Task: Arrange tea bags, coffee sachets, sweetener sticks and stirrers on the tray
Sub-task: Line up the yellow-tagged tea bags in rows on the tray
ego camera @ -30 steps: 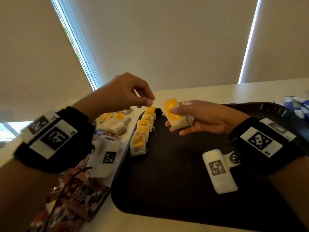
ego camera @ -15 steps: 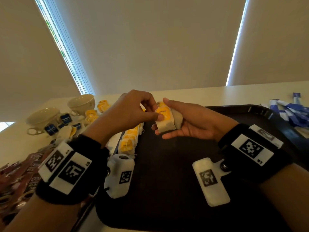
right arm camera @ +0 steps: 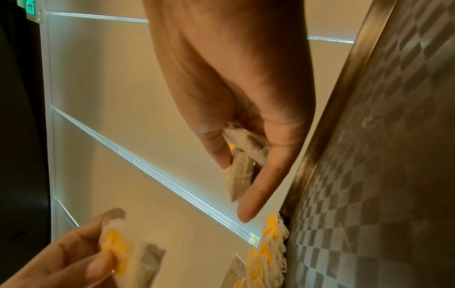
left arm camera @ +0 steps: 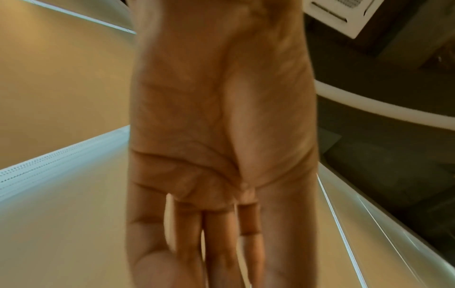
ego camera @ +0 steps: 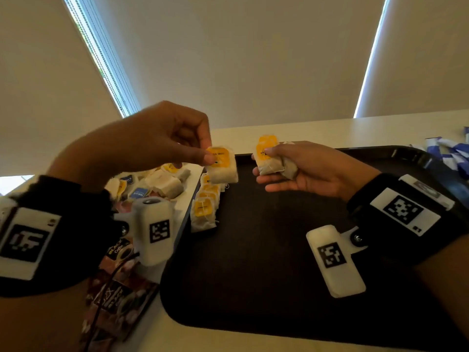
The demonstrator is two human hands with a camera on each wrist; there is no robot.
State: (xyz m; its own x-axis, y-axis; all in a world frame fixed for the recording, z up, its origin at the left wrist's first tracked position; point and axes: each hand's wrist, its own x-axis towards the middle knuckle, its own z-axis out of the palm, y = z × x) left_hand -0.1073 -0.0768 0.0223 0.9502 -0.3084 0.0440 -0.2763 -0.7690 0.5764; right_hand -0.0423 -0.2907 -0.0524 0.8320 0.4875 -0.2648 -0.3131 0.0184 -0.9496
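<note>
From my left wrist camera I get only a blurred left hand (left arm camera: 221, 155); its fingertips run off the bottom edge, and whatever they pinch stays hidden. On the head view, print on the tea bag (ego camera: 222, 165) is too small for me to read. The sweetener sticks (ego camera: 454, 154) and coffee sachets (ego camera: 114, 303) are cut off by picture edges.

My left hand (ego camera: 162, 141): raised, knuckles up, thumb and forefinger pinching one tea bag (ego camera: 222, 165) by its top. My right hand (ego camera: 312, 168): palm turned up, thumb pressing a small stack of tea bags (ego camera: 272, 162) against curled fingers. Both wrists: banded, level, hands apart.
</note>
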